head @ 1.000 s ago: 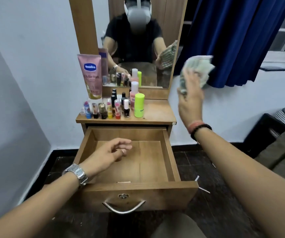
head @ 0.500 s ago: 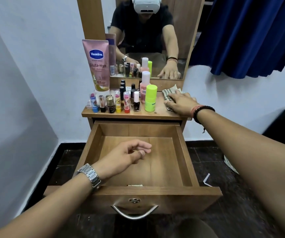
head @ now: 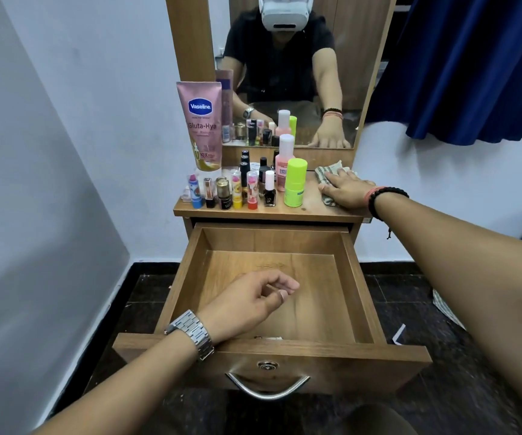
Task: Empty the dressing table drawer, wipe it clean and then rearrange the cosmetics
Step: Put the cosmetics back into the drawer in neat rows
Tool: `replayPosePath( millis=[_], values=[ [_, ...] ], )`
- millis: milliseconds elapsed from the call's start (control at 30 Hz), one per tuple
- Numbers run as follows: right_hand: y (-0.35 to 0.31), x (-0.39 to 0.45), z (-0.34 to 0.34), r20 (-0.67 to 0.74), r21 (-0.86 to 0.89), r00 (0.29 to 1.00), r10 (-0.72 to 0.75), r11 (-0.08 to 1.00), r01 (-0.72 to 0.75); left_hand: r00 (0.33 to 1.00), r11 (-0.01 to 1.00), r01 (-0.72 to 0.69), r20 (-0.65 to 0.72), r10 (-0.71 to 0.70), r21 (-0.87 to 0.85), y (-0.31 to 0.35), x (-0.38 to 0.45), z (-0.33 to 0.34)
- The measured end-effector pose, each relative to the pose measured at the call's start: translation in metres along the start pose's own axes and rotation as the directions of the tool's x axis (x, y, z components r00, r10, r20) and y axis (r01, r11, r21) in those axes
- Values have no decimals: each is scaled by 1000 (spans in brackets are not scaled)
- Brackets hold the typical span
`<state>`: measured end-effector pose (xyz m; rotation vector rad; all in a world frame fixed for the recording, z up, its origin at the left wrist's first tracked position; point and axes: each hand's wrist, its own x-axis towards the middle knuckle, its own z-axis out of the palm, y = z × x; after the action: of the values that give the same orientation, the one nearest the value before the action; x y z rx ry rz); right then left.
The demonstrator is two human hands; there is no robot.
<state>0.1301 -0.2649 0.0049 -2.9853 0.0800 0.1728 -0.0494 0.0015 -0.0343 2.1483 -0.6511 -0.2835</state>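
Observation:
The wooden drawer (head: 360, 287) stands pulled out and holds nothing inside. My left hand (head: 247, 302) hovers over its floor with fingers loosely curled, holding nothing. On the dressing table top (head: 311, 208), my right hand (head: 346, 188) lies flat on a checked cloth (head: 325, 174) at the right end. Several cosmetics stand at the left: a pink Vaseline tube (head: 203, 127), a lime green bottle (head: 295, 183), a pink bottle (head: 284, 158), lipsticks (head: 252, 191) and nail polish bottles (head: 269, 189).
A mirror (head: 291, 73) rises behind the table top. A blue curtain (head: 473, 64) hangs at the right. White walls close in on the left. Dark floor tiles (head: 426, 309) surround the drawer, with scraps of paper (head: 399, 334) on them.
My right hand has come down from the air with the cloth and now presses it flat on the table top's right end. My left hand stays over the drawer.

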Motion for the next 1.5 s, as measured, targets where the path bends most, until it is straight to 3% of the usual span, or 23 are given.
replayPosePath(
  millis=[67,133,233,433,533,600,667,733,867,967,1233,1433,1500],
  values=[
    [2,-7,-7,-6,45,1000,-4,999,4,999,1000,-23,-37,23,0,2,-3,-4],
    [3,-19,-13,-101,125,995,28,992,-15,993,998,-46,-107,42,-33,4,-7,-15],
    [0,-49,-20,-216,240,975,48,971,5,948,994,-106,-302,95,-18,8,-10,-45],
    [-18,-139,-18,-293,454,955,-48,872,183,665,982,-179,-744,75,-61,28,27,-134],
    [-33,-190,-7,-258,482,958,-126,842,241,536,988,-148,-844,39,-48,36,60,-179],
    [-44,-223,1,-225,514,957,-185,812,278,499,992,-85,-857,127,98,41,77,-200],
    [-54,-252,10,-196,549,954,-225,781,297,524,959,-8,-816,245,283,45,91,-214],
    [-60,-271,19,-147,510,956,-254,809,293,589,907,67,-751,300,415,46,103,-225],
    [-68,-284,34,-87,396,955,-283,870,294,738,809,205,-630,242,551,46,113,-236],
    [-70,-286,41,-60,376,954,-295,878,296,806,705,224,-535,254,673,47,109,-239],
    [-65,-290,49,-48,390,952,-302,872,296,731,730,283,-632,255,622,48,106,-241],
    [-70,-291,51,-58,427,944,-324,847,316,738,644,351,-624,257,680,54,102,-240],
    [-69,-291,50,-69,436,942,-327,840,323,718,665,358,-649,254,656,58,97,-243]
  ],
)
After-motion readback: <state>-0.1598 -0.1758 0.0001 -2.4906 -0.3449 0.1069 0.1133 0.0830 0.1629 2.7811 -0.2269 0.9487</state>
